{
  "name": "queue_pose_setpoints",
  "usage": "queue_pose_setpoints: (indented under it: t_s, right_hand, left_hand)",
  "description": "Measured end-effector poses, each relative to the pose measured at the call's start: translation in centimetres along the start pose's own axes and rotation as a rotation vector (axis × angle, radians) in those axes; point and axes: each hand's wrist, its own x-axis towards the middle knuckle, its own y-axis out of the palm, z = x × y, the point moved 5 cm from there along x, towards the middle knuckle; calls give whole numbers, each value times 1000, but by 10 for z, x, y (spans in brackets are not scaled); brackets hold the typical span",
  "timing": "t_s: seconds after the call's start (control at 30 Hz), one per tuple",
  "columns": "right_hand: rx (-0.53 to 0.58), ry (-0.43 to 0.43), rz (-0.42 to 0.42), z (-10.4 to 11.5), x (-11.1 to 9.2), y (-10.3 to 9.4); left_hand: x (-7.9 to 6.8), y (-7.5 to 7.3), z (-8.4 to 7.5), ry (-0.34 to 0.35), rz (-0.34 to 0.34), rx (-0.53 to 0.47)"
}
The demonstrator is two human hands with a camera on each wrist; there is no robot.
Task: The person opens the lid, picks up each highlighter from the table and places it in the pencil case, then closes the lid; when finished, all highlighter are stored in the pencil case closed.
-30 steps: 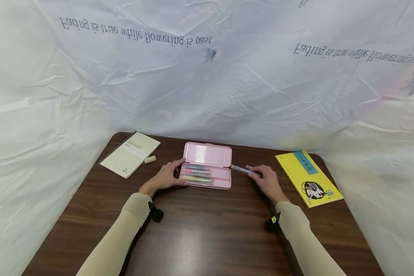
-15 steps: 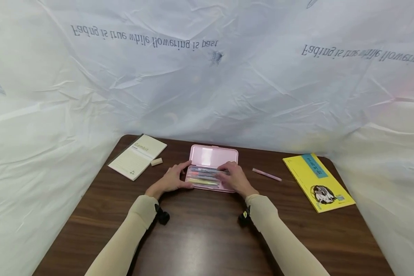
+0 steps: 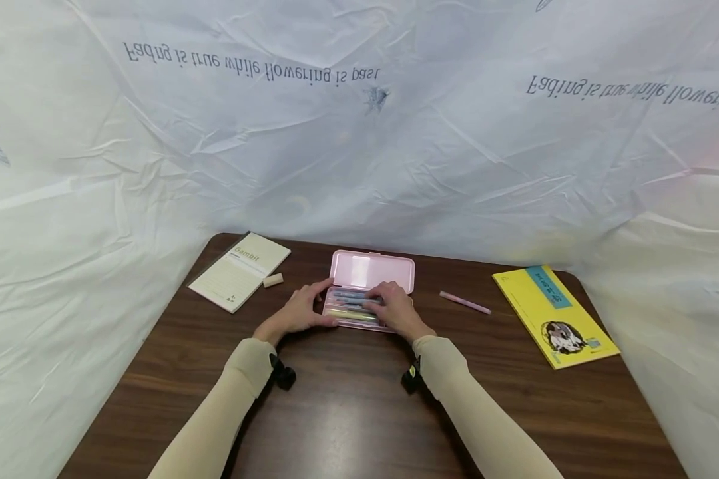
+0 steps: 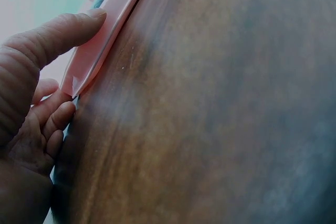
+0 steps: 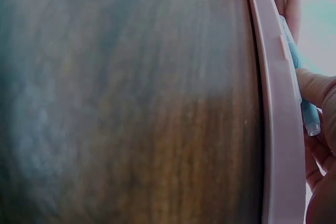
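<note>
A pink pencil case (image 3: 380, 270) lies with its lid folded back, several pens (image 3: 350, 314) side by side in its tray. My left hand (image 3: 296, 311) holds the case by its left end, thumb on the front wall (image 4: 100, 40) in the left wrist view and fingers at the back corner. Over the tray's right half, my right hand (image 3: 397, 311) pinches a light blue pen (image 5: 311, 119) between thumb and fingers. The right wrist view shows this pen just behind the front wall of the case. The right hand hides part of the tray.
A pink pen (image 3: 465, 303) lies on the dark wooden table (image 3: 347, 406), right of the case. Further right is a yellow book (image 3: 548, 313). At the left are a cream notebook (image 3: 236, 273) and a small beige block (image 3: 272, 280). A white printed sheet (image 3: 335, 166) hangs behind the table.
My right hand has moved left from beside the case to over its tray, bringing the light blue pen. The pink pen stays on the table. My left hand keeps its hold.
</note>
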Motion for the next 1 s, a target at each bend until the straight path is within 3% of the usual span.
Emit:
queue_pose_setpoints:
  t_s: [0.23,0.57,0.77,1.0]
  right_hand:
    - [-50,-18,9,1,1,0]
    - [-19,-41,-21,2,-3,-2]
    - [103,33,-51,-11,-17,-13]
    - [147,137,-128,-39,-36,-44]
  left_hand:
    - [2,-2,-2,0,-4,1]
    - [2,-1,-3,-4,-12,-7]
    - [0,4,-2,-17,-4,1]
    - [-1,0,-4,5,-13,12]
